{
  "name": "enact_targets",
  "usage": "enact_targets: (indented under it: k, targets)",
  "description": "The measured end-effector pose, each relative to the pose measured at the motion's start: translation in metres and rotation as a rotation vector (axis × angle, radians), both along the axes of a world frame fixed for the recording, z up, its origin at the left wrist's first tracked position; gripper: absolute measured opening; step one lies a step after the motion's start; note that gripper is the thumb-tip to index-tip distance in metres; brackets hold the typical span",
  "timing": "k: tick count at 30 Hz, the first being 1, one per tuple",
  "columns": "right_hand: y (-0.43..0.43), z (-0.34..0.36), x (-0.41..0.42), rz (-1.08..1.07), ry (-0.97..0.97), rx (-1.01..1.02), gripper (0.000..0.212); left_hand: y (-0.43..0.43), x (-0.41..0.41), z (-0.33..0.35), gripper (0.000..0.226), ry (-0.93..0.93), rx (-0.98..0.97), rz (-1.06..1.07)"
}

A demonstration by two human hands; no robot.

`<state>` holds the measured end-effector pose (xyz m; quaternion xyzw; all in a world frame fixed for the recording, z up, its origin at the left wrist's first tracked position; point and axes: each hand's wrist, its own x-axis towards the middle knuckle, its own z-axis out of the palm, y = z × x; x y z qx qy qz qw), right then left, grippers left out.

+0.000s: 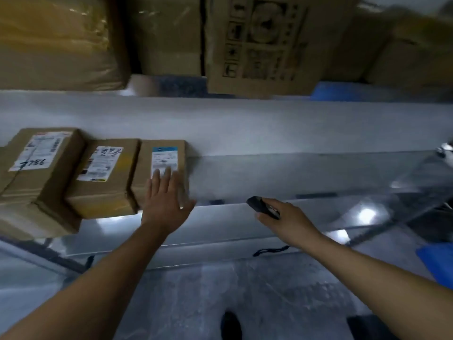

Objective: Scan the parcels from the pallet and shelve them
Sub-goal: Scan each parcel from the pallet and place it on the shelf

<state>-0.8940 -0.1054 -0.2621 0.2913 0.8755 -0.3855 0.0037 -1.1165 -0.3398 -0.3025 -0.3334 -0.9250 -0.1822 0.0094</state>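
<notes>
Left hand [166, 200] is flat, fingers straight, on the small brown cardboard parcel with the blue-topped label [147, 173]. Looks like it's nudging it snug beside two taped brown boxes [103, 177] at the left of the grey metal shelf [294, 177]. Right hand [286, 219] grips a black handheld scanner [261, 207], held clear to the right.

Left hand [166, 202]: arm extended forward, palm down, fingers straight and spread, flat on a parcel [163, 158]. Right hand [286, 217]: arm extended, fingers curled round a black scanner [262, 207].
</notes>
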Motion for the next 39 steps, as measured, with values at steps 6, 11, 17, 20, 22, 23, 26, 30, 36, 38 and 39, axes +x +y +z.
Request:
enact_targets:
  k: [6, 11, 17, 20, 22, 23, 26, 30, 36, 38, 39]
  targets:
    - [0.025, 0.022, 0.148, -0.202, -0.112, 0.228, 0.052, 0.113, 0.111, 0.011, 0.103, -0.184, 0.134, -0.515]
    - [0.067, 0.029, 0.297, -0.5, -0.25, 0.248, 0.057, 0.229, 0.243, 0.023, 0.102, -0.23, 0.141, -0.814]
    - [0.124, 0.014, 0.452, -0.82, -0.259, 0.238, 0.064, 0.356, 0.392, 0.03, 0.11, -0.288, 0.094, -1.069]
    - [0.151, 0.009, 0.513, -0.913, -0.238, 0.219, 0.068, 0.412, 0.463, 0.025, 0.106, -0.261, 0.105, -1.173]
    - [0.168, 0.009, 0.548, -0.954, -0.222, 0.198, 0.07, 0.441, 0.504, 0.024, 0.107, -0.24, 0.094, -1.218]
    - [0.178, 0.009, 0.564, -0.974, -0.218, 0.189, 0.07, 0.454, 0.522, 0.023, 0.11, -0.232, 0.099, -1.245]
    - [0.206, 0.008, 0.602, -1.041, -0.193, 0.154, 0.07, 0.49, 0.561, 0.022, 0.119, -0.258, 0.08, -1.309]
    - [0.248, -0.006, 0.636, -1.108, -0.172, 0.088, 0.072, 0.553, 0.593, 0.01, 0.106, -0.25, 0.005, -1.35]
    - [0.317, -0.042, 0.654, -1.213, -0.238, 0.025, 0.072, 0.689, 0.632, -0.024, 0.093, -0.202, -0.064, -1.402]
    - [0.344, -0.049, 0.656, -1.242, -0.286, 0.015, 0.072, 0.739, 0.65, -0.035, 0.091, -0.201, -0.076, -1.433]
    - [0.357, -0.051, 0.656, -1.249, -0.306, 0.026, 0.072, 0.763, 0.659, -0.039, 0.092, -0.194, -0.095, -1.44]
